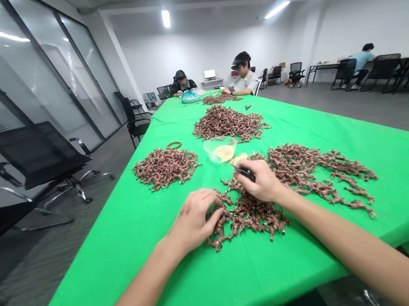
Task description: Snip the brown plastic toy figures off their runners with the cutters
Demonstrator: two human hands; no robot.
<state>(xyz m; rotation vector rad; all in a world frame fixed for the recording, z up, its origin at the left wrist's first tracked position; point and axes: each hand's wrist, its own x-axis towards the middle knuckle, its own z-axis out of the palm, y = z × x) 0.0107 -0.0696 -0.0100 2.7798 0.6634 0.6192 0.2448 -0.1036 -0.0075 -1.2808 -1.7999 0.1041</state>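
Note:
My left hand (199, 215) is at the left edge of the near pile of small brown knobbly pieces (254, 215), with thumb and fingers curled round a brown piece there. My right hand (259, 177) is closed on dark-handled tweezers (245, 171), tilted forward and left. Their thin tip is by a small heap of pale bits (240, 158) on the cloth. Just beyond stands a clear plastic bowl (209, 147) holding more pale bits. The fingers of my left hand partly hide what they grip.
Brown pieces also lie in a left heap (165, 167), a middle heap (226, 123) and a right spread (300, 163), all on a green cloth (153, 219). A brown ring (174, 145) lies behind the left heap. Two people (244, 76) sit at the far end near a blue bag (190, 96).

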